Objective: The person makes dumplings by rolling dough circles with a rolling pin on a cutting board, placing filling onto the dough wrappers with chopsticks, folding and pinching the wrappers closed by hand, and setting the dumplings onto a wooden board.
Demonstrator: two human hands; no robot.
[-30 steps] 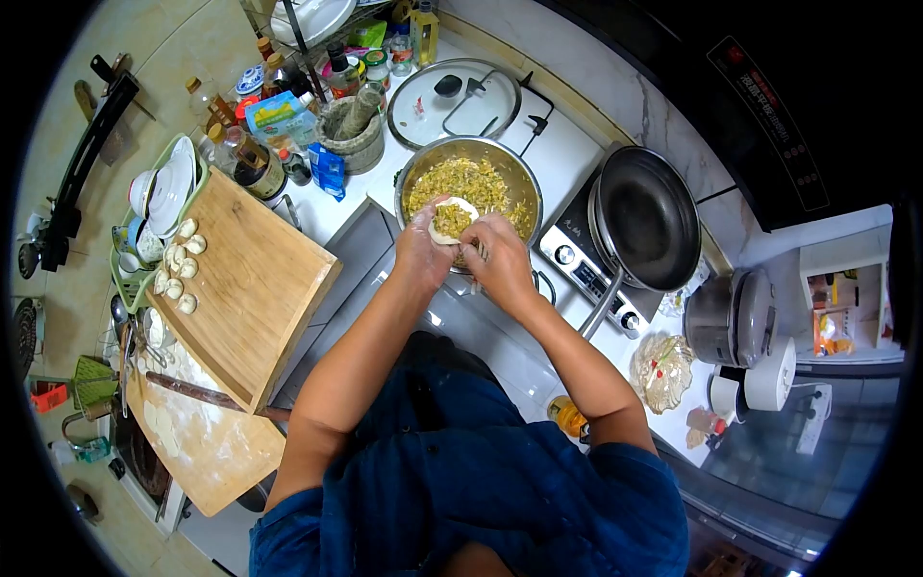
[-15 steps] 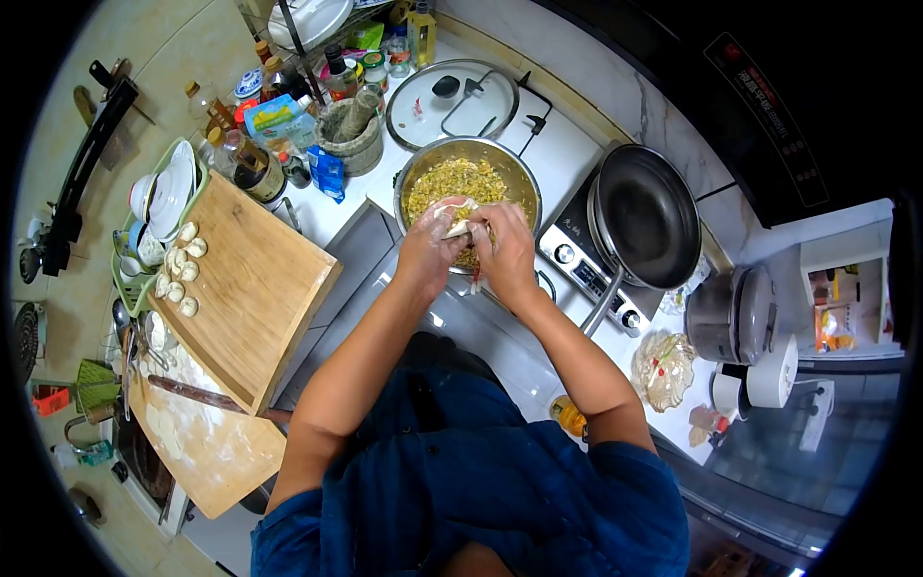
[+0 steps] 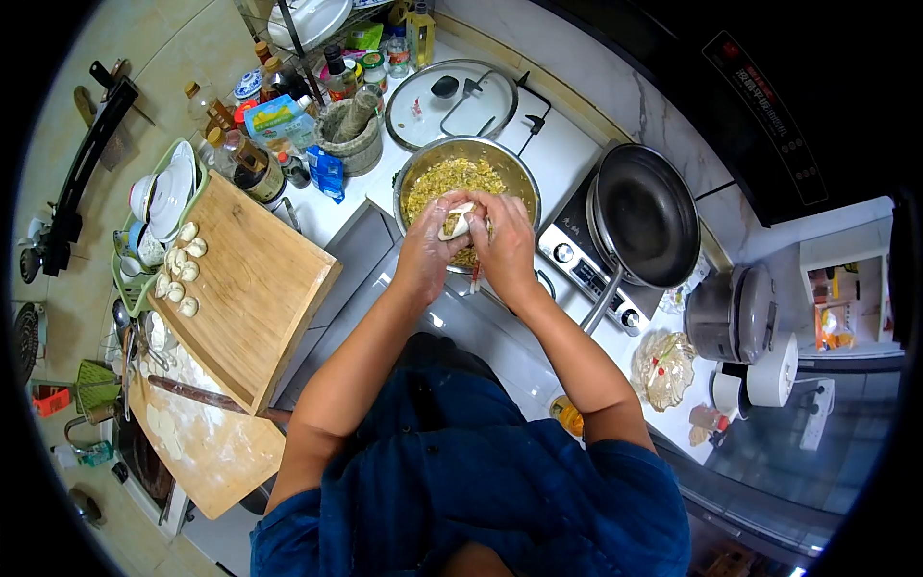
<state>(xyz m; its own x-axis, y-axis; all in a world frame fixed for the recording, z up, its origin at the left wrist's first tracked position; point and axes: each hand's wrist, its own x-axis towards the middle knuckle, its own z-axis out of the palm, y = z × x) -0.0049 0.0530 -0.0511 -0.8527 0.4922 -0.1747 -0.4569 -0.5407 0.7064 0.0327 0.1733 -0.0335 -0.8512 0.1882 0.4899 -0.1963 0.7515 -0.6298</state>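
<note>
Between my left hand (image 3: 430,242) and my right hand (image 3: 504,236) is a white dumpling (image 3: 456,222), with some filling showing at its open fold. Both hands have their fingers closed around its edges. They are above the near side of a steel bowl (image 3: 535,183) of chopped yellow-green filling (image 3: 457,180). Reddish chopstick ends (image 3: 475,280) stick out at the bowl's near rim. Several finished dumplings (image 3: 179,269) sit on a wooden board with a raised edge (image 3: 252,279), off to the left.
Below that board lies a floured board (image 3: 216,462) with flat wrappers (image 3: 165,430) and a rolling pin (image 3: 202,396). A glass lid (image 3: 452,101) and stone mortar (image 3: 350,139) stand behind the bowl. To the right, a frying pan (image 3: 646,216) rests on a cooktop (image 3: 586,279).
The dumpling has turned in my fingers, and its open side with filling now shows more plainly. My hands stay over the bowl.
</note>
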